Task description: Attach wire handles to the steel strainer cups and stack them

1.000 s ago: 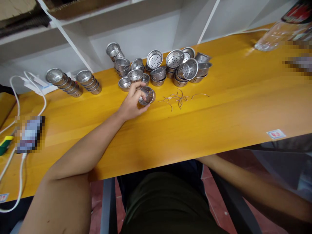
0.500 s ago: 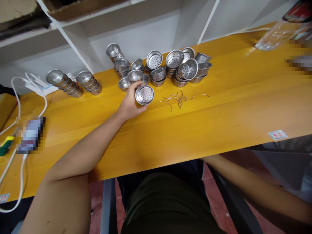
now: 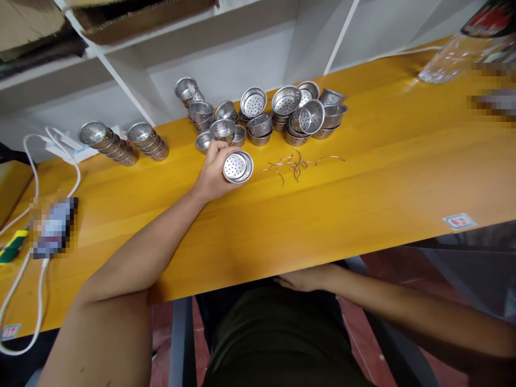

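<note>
A: Head view, looking down at a yellow wooden workbench (image 3: 363, 177). The left hand (image 3: 213, 172) is closed around a small perforated steel strainer cup (image 3: 237, 166), gripping it by the rim and wall with its holed bottom tilted up toward the camera, just above the bench. The right hand (image 3: 302, 279) lies flat and open at the near bench edge, against the person's dark shirt, holding nothing.

B: What could go wrong from here?

A: The grip looks light, fingertips only, so the smooth cup could slip and roll. Just behind the knuckles sits a loose pile of strainer cups (image 3: 278, 115), some stacked, some tipped on their sides. A bump from the hand would likely topple them.

B: Anything else close by?

A: Just right of the held cup lies a scatter of thin bent wire handles (image 3: 294, 164), easy to snag or sweep aside. Well to the left lie two rows of nested cups (image 3: 121, 142), on their sides. Further left, white cables (image 3: 24, 258) trail over the bench near a blurred-out item. A clear plastic bag (image 3: 451, 59) sits at the far right corner.

B: Does anything block the hand?

A: No, the bench between the hand and the person is bare wood.
</note>
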Demonstrator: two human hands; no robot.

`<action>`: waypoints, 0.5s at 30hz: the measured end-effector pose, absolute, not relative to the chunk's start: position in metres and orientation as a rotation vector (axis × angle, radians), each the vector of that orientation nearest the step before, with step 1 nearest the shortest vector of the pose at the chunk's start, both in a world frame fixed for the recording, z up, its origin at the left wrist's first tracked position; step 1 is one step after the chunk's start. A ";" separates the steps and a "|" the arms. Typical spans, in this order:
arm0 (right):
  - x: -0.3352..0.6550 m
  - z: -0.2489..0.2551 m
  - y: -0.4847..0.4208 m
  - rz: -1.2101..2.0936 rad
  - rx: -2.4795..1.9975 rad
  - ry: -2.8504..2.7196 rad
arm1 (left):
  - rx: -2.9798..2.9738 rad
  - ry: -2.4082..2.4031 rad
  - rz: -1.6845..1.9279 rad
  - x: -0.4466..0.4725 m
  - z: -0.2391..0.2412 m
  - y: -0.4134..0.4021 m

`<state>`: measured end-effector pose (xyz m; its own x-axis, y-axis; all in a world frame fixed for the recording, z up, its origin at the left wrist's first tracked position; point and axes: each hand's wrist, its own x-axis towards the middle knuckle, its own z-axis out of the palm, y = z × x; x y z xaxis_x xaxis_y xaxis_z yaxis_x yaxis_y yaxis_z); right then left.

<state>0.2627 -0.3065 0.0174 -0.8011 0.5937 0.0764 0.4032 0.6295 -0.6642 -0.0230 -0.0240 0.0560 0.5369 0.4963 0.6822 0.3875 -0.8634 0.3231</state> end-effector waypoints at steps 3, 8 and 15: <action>0.249 0.027 -0.317 1.081 -0.638 -2.872 | 2.627 0.788 1.224 -0.024 0.056 -0.025; 0.249 0.123 -0.301 1.427 -0.187 -2.767 | 2.557 0.674 1.204 -0.022 0.059 -0.029; 0.275 0.172 -0.179 0.927 -0.883 -2.006 | 2.381 0.820 1.103 -0.018 0.060 -0.039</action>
